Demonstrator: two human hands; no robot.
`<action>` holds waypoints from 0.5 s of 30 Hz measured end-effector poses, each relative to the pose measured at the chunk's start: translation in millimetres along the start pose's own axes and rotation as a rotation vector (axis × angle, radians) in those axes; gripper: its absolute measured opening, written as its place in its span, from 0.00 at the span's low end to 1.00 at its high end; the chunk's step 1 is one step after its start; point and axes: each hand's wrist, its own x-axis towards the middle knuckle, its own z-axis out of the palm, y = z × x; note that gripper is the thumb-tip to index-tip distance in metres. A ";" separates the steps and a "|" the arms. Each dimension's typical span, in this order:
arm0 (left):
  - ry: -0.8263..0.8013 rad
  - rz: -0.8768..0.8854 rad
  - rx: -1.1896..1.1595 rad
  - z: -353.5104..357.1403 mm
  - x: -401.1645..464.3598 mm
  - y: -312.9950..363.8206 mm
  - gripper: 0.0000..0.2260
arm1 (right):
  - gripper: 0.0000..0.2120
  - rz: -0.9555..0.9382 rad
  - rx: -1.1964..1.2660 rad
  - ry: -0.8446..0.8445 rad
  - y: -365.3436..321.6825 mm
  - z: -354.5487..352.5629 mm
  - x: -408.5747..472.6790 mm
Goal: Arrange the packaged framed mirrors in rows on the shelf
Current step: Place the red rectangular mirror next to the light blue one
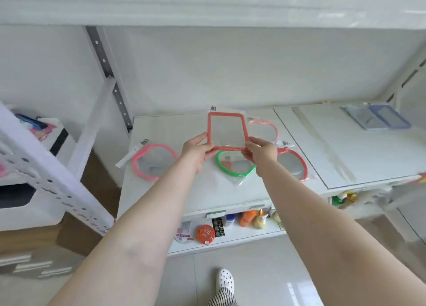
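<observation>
We hold the orange square-framed mirror (227, 131) above the white shelf (161, 195), our left hand (198, 150) and right hand (261, 152) each with a closed grip on its lower corners. Pink (153, 161), green (235, 165) and red (292, 165) round mirrors lie below.

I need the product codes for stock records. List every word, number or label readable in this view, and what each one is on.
No text can be read here.
Barcode sticker on the pink round mirror's package: bars only, digits blurred.
Barcode sticker on the orange square mirror held by the left hand and right hand: blurred.
Barcode sticker on the red round mirror's package: blurred.
Black card on the lower shelf: print too small.
</observation>
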 end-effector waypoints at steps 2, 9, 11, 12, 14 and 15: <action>-0.055 -0.018 0.030 9.6 -20.2 -13.7 0.25 | 0.14 0.006 0.024 0.048 5.8 -27.6 -22.5; -0.210 -0.100 0.201 65.8 -64.7 -75.2 0.26 | 0.15 0.038 0.059 0.217 25.5 -133.3 -74.0; -0.250 -0.113 0.241 85.9 -77.7 -92.9 0.26 | 0.14 0.047 0.060 0.268 29.5 -165.6 -84.9; -0.271 -0.123 0.252 97.4 -84.4 -102.2 0.26 | 0.14 0.050 0.059 0.293 31.5 -182.4 -88.6; -0.307 -0.133 0.263 122.5 -98.3 -122.1 0.25 | 0.15 0.050 0.066 0.331 34.1 -217.7 -96.2; -0.322 -0.132 0.274 136.1 -105.8 -132.0 0.25 | 0.16 0.051 0.068 0.347 34.5 -236.4 -100.3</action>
